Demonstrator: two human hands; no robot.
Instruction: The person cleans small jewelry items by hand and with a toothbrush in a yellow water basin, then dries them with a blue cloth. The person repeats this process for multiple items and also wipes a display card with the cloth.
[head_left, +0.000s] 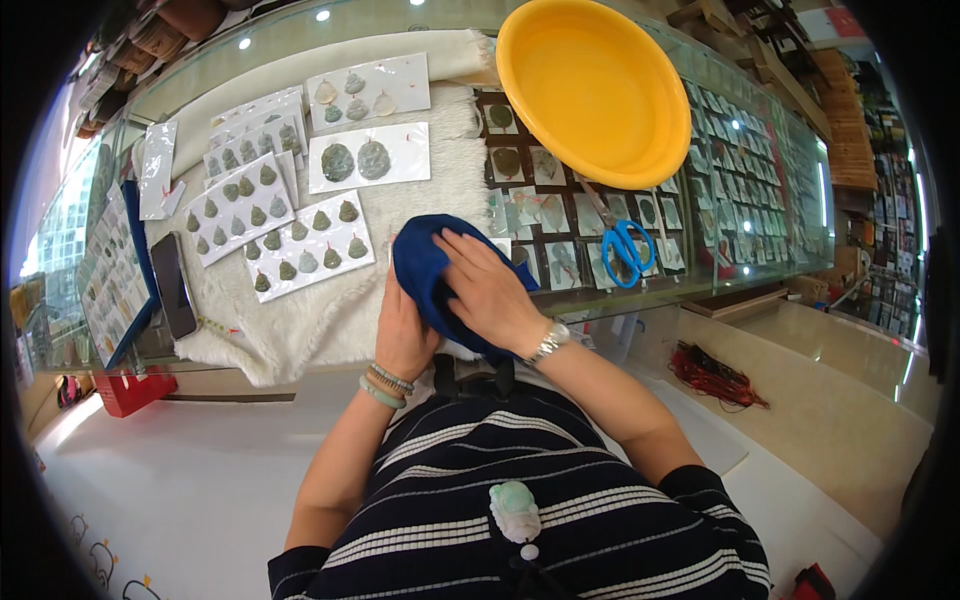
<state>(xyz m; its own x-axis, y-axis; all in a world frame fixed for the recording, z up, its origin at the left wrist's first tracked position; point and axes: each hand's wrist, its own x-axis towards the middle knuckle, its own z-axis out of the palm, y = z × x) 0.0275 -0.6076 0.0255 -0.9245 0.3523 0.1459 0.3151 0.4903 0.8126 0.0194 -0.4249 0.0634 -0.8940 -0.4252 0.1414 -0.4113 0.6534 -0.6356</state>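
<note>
A dark blue cloth (420, 247) is bunched between my two hands at the counter's front edge. My left hand (405, 330) supports it from the left and below, with bracelets on the wrist. On top, my right hand (487, 289) presses into the cloth with its fingers extended, a metal watch on that wrist. A thin pale edge shows at the cloth's left side; whatever lies under the cloth is hidden. Just left of my hands, a white card of small carved green pendants (311, 244) rests on a white fur mat (337, 315).
More pendant cards (369, 157) lie farther back on the mat. A phone (172, 285) and a blue-edged display board (116, 277) are at left. Blue-handled scissors (628, 253) and a large yellow basin (592, 90) rest on the glass display counter (757, 180) at right.
</note>
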